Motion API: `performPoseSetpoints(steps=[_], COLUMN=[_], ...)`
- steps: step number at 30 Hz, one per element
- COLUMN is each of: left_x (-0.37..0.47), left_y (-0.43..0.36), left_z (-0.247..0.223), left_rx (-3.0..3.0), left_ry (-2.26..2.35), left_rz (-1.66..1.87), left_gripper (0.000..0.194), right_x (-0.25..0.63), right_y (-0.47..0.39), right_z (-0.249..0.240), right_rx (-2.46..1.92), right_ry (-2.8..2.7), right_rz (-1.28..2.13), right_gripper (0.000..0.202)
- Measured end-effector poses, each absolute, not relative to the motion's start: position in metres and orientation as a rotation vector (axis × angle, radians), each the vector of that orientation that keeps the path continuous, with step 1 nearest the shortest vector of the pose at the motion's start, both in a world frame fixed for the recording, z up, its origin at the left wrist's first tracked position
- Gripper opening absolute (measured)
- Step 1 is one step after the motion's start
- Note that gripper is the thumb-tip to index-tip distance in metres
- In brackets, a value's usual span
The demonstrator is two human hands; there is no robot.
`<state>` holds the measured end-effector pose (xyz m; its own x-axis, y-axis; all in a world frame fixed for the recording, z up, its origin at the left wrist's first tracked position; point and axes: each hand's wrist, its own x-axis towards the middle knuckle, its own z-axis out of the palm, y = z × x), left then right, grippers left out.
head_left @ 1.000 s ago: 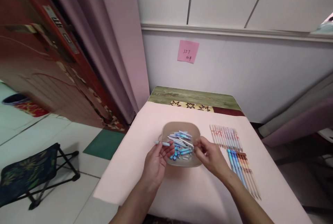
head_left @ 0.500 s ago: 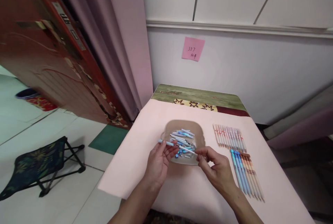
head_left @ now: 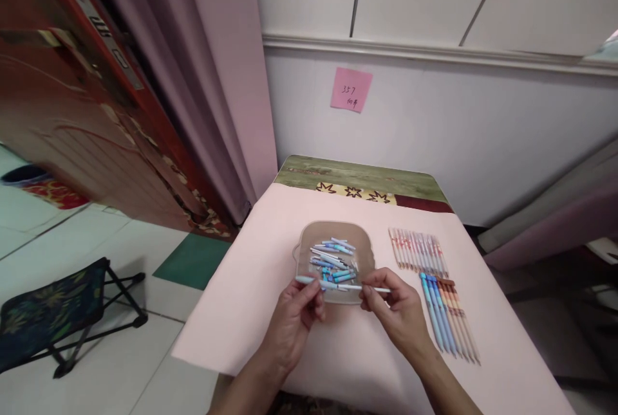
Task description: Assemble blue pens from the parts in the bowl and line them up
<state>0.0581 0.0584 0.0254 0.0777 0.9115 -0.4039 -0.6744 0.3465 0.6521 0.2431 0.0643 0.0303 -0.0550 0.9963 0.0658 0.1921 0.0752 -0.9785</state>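
Observation:
My left hand pinches a light blue pen barrel by its middle, over the near edge of a beige tray. Between the thumb and fingers of my right hand is a thin white pen refill, its outer end sticking out to the right. Barrel and refill lie in one line; the refill's left end meets the barrel, and how deep it sits inside I cannot tell. Loose blue and white pen parts lie in the tray below.
Right of the tray lies a row of pens with red patterns. Nearer me are several blue pens and brown-topped pens. A pink cloth covers most of the table. A folding stool stands on the floor at left.
The barrel and refill have come from a slant to nearly level and into line. My right hand has shifted along the refill, whose end now shows beyond my fingers. The view has turned slightly right.

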Motion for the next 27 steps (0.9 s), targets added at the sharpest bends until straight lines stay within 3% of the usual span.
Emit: performPoseSetpoints(steps=[3,9,13,16,20,23,27], left_x=[0.050,0.038,0.045,0.052,0.047,0.037,0.030], left_y=[0.049,0.043,0.039,0.036,0.037,0.040,0.046], left_z=[0.024,0.028,0.045,0.059,0.057,0.045,0.034], left_rx=[0.450,1.055,1.309,1.412,1.361,1.154,0.913], left_ry=[0.887,1.060,1.054,0.933,0.974,1.062,1.050], left_rz=[1.133,0.807,0.748,0.728,0.822,0.983,1.103], left_gripper=[0.016,0.011,0.019,0.020,0.020,0.016,0.013], right_x=[0.247,0.257,0.250,0.242,0.250,0.266,0.266], right_y=[0.062,0.049,0.038,0.033,0.043,0.066,0.100], right_z=[0.028,0.034,0.042,0.049,0.052,0.044,0.028], right_rx=[-1.309,-1.345,-1.228,-1.110,-1.253,-1.472,-1.735], right_ry=[-1.362,-1.720,-1.975,-2.154,-2.018,-1.818,-2.191], right_rz=[1.163,0.971,0.951,0.871,0.805,0.674,0.425], right_gripper=[0.019,0.008,0.009,0.021,0.057,0.037,0.021])
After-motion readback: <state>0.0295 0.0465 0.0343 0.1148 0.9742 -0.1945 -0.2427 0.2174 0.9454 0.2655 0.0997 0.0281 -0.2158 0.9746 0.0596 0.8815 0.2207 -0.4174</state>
